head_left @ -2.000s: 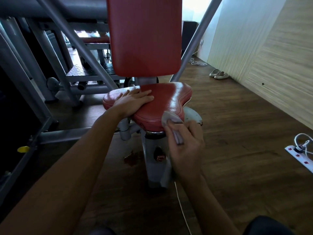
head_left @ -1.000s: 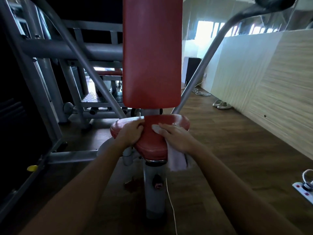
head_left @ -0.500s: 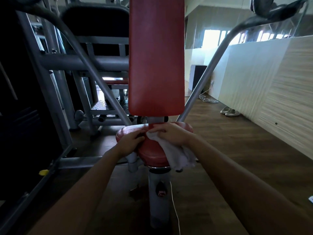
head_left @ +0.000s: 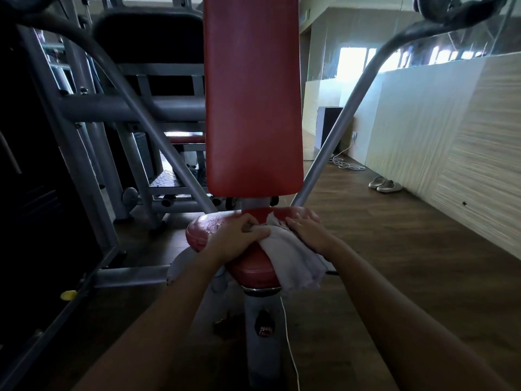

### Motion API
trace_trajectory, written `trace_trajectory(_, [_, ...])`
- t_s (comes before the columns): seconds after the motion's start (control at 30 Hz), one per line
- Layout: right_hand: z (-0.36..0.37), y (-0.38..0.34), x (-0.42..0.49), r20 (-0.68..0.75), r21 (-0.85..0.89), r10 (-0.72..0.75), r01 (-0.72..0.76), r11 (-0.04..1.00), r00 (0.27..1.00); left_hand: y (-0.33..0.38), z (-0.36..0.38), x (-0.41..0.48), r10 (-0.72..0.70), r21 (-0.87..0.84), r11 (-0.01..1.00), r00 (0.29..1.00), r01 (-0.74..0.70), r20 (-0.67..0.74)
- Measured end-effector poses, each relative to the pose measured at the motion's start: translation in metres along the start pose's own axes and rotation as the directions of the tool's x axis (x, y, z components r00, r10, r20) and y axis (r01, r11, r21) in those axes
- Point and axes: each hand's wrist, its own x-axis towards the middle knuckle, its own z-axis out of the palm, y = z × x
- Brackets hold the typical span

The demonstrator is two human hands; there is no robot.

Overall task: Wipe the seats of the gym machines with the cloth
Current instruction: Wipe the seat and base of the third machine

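Above a wooden gym floor (head_left: 394, 263) and below the tall red backrest (head_left: 251, 94), the red seat (head_left: 203, 232) carries a white cloth (head_left: 296, 258) draped over its near right edge, the left hand (head_left: 234, 239) with its grip curled on the cloth's far end, the right hand (head_left: 307, 232) pressing it flat, grip uncurled.

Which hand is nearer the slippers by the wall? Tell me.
Right. The right hand rests on the cloth at the right side of the red seat, toward the slippers; the left hand grips the cloth further left, mid-seat.
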Motion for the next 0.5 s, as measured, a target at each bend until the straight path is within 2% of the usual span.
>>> trace_trajectory(0.07, [-0.002, -0.002, 0.001, 0.025, -0.007, 0.024, -0.023, 1.0, 0.999, 0.005, -0.003, -0.001, 0.023, -0.044, 0.999, 0.999, -0.024, -0.025])
trace_trajectory(0.23, [-0.003, -0.005, 0.006, 0.052, -0.036, -0.023, 0.025, 0.999, 0.998, 0.011, -0.021, 0.002, 0.126, 0.053, 0.991, 0.987, -0.121, -0.103])
trace_trajectory(0.4, [0.0, -0.001, 0.005, 0.043, -0.032, -0.044, 0.045, 0.998, 0.998, -0.019, -0.075, 0.014, 0.14, 0.296, 0.95, 0.981, -0.095, -0.135])
trace_trajectory(0.47, [0.002, -0.002, 0.004, 0.036, -0.021, -0.016, 0.017, 1.0, 0.999, -0.031, -0.086, 0.018, 0.083, 0.299, 0.953, 0.993, -0.055, -0.081])
trace_trajectory(0.5, [0.003, -0.004, 0.004, 0.028, -0.014, -0.003, 0.003, 1.0, 1.0, -0.031, -0.084, 0.018, 0.034, 0.27, 0.962, 0.999, -0.035, 0.007])
